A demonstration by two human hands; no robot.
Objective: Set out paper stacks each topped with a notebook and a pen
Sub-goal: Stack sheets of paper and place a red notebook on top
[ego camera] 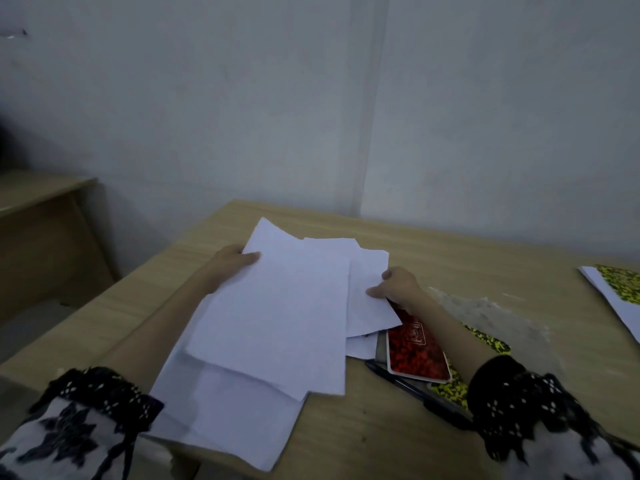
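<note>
White paper sheets (277, 313) lie fanned in a loose pile on the wooden table (450, 258). My left hand (232, 263) grips the top sheets at their far left edge. My right hand (398, 285) pinches a smaller bunch of sheets at the pile's right side. Under my right forearm lies a red notebook (415, 351) on a yellow-and-black patterned notebook (450, 389). A dark pen (426, 400) rests on the table in front of the notebooks. At the far right, another yellow-and-black notebook (620, 282) sits on a paper stack (613, 306).
A clear plastic sleeve (502, 317) lies on the table right of my arm. A second wooden desk (45, 216) stands to the left across a gap. A white wall rises right behind the table's far edge.
</note>
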